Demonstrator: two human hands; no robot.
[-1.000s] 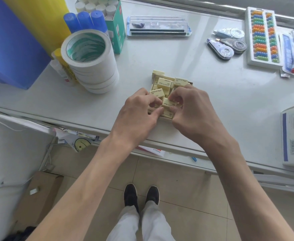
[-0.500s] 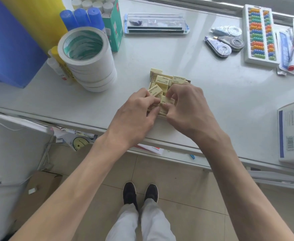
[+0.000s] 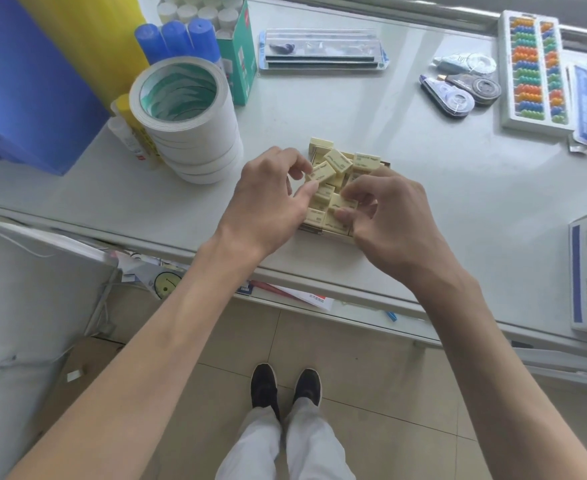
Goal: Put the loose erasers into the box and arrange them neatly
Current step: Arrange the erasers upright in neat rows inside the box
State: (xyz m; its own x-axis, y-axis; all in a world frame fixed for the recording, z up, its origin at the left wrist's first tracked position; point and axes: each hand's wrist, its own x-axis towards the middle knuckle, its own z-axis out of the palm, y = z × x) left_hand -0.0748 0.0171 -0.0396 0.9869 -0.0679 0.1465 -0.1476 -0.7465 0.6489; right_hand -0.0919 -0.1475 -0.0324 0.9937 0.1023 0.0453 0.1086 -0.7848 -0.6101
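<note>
White tabletop (image 3: 458, 188) carries a stack of tape rolls (image 3: 188, 123) at left. Beside it, the left hand (image 3: 271, 202) pinches a tilted eraser (image 3: 321, 170) above the box (image 3: 320, 231), which is heaped unevenly with erasers (image 3: 365, 160). The right hand (image 3: 389, 220) pinches a second eraser (image 3: 344, 202) near the box's front.

Single view: wide-angle camera on person's head, above and on near side of box (image 3: 311, 229). Faces forward and steeply down. Close: left hand (image 3: 268, 202) and right hand (image 3: 389, 220) over box fill frame centre. Beyond box, table (image 3: 423, 188) runs to top edge. Nearer than box, floor (image 3: 371, 375) and shoes (image 3: 285, 386) directly below lens. Straight edges bow toward frame borders.
</note>
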